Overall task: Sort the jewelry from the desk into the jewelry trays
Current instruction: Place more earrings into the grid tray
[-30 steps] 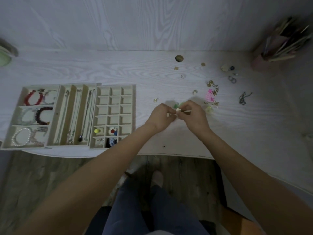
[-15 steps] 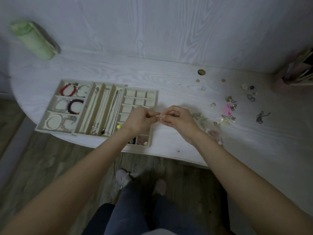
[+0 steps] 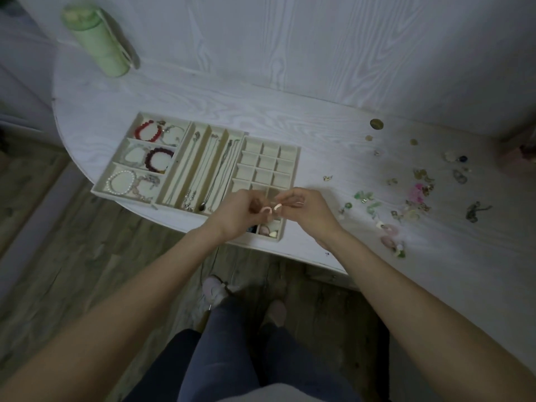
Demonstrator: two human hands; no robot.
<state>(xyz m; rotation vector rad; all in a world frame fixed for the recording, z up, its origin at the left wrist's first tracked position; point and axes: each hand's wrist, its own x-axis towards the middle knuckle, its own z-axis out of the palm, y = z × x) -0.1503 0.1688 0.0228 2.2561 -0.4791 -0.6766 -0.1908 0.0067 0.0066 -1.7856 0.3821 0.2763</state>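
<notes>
Both hands now over gridded tray (image 3: 269,163), off bare desk (image 3: 319,117): left hand (image 3: 235,213) and right hand (image 3: 307,210) pinching small pale piece (image 3: 268,209). Bracelets, necklaces sorted; loose pieces (image 3: 406,198) remain toward desk's right edge.

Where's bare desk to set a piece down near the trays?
Bare desk lies between the grid tray and the loose jewelry, and behind the trays toward the green bottle. It is crowded right of the small gold piece.

A green bottle (image 3: 98,42) lies tilted at the desk's far left corner, against the wall. Below the desk edge, wood-look flooring (image 3: 72,274) shows, with two slippered feet (image 3: 214,291) on it.
</notes>
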